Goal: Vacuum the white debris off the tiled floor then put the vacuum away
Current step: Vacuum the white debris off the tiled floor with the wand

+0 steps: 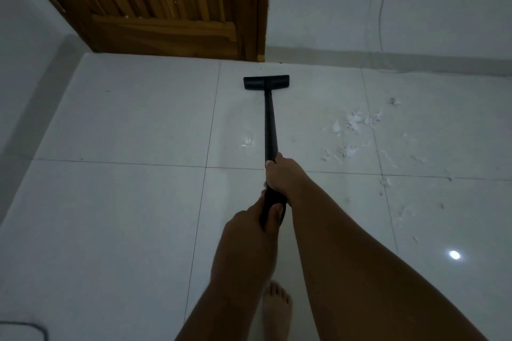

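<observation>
Rm: glossy white tiled floor (124, 119), dim light, dark grout lines. Plain wall (415, 8) at rear w/ low skirting. Slatted wooden door (166, 8) rear left, bottom edge at floor level. Thin cord (383, 8) hangs down the wall, rear right. Lamp glare spot (454, 255) on tile, near right.

Vacuum: black wand (269, 124) runs fwd from the hands to a flat black floor head (266, 82). Head sits on the tile near the door's bottom corner.

Task item: white debris (354, 122), shredded scraps scattered on tiles to the right of the wand, well apart from the head; sparse trail extends toward near right. Bright fleck just left of wand at mid-length: scrap or glare, cannot tell.

Grip: right hand (281, 177) fwd on the wand, fingers wrapped tight round it. The left hand (246, 232) sits behind it at the handle (273, 202), fingers curled round it. Both forearms bare.

Misc: bare foot (277, 304) on tile below the hands. Dark cable (30, 327) loops at bottom left corner.
</observation>
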